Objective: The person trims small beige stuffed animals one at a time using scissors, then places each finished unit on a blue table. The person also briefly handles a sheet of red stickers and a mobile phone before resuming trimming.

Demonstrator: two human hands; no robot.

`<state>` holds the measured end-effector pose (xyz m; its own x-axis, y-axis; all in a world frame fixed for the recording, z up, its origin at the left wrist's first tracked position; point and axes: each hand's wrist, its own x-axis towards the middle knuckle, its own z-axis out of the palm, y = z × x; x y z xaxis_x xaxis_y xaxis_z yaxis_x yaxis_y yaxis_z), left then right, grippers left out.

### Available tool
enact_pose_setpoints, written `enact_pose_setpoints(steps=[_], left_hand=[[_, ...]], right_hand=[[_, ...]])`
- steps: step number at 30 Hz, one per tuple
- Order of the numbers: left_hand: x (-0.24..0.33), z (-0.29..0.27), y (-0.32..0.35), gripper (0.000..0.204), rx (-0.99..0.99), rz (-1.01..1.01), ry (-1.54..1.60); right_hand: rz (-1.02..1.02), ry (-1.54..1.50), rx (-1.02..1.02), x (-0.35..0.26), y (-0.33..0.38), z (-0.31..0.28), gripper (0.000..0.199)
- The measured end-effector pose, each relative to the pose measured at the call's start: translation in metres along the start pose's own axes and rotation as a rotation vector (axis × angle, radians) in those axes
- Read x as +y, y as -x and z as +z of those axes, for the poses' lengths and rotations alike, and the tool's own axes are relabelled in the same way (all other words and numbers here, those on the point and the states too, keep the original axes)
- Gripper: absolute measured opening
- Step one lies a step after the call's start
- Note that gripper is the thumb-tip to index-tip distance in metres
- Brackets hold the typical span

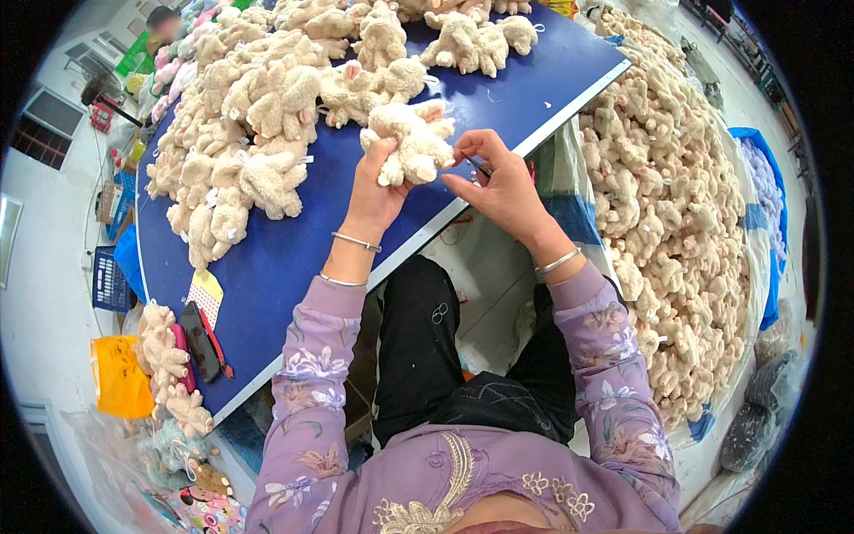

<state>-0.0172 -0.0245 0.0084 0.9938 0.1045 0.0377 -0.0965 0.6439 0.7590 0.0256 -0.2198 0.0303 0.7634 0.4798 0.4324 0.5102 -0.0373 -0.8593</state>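
Over the near edge of the blue table (498,98), my left hand (374,191) is closed round a small cream plush toy (411,142) with a pinkish ear. Close to the toy's right side, my right hand (509,182) pinches a slim dark tool (479,167). Fingers cover most of that tool, so its kind is unclear. Whether its tip touches the toy cannot be made out. A large heap of similar plush toys (276,98) lies beyond my left hand, some with white tags or loops.
Right of the table stands a big sack (578,191) full of plush toys. A dark phone (204,343), a red slender item (215,340) and a yellow-white card (206,296) lie at the table's left end. An orange bag (120,374) hangs nearby. Another person (162,27) is far left.
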Motion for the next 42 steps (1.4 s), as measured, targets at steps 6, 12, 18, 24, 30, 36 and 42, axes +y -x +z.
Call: enact_pose_setpoints(steps=[6, 12, 18, 24, 30, 36, 42], left_hand=[[0.0, 0.012, 0.003, 0.043, -0.001, 0.009, -0.091], [-0.014, 0.013, 0.003, 0.038, 0.049, 0.452, -1.008], [-0.012, 0.008, -0.001, 0.036, 0.123, 0.312, -0.541], [-0.005, 0.019, 0.003, 0.033, 0.085, 0.198, -0.21], [-0.006, 0.007, 0.002, 0.034, 0.121, 0.099, -0.1], [0.001, 0.014, 0.003, 0.042, 0.014, 0.131, 0.094], [-0.009, -0.019, -0.002, 0.039, 0.02, 0.18, -0.36]], right_hand=[[0.1, -0.003, 0.043, -0.002, -0.001, 0.005, 0.025], [0.23, -0.258, 0.096, 0.012, -0.007, 0.001, 0.019], [0.152, -0.184, 0.06, 0.017, -0.002, 0.004, 0.025], [0.022, 0.0, 0.034, 0.002, 0.003, 0.018, 0.029], [0.062, -0.158, 0.133, 0.016, 0.001, 0.027, 0.022], [0.46, -0.628, -0.073, -0.002, -0.002, 0.016, 0.018], [0.416, -0.456, 0.02, 0.003, -0.008, -0.004, 0.023]])
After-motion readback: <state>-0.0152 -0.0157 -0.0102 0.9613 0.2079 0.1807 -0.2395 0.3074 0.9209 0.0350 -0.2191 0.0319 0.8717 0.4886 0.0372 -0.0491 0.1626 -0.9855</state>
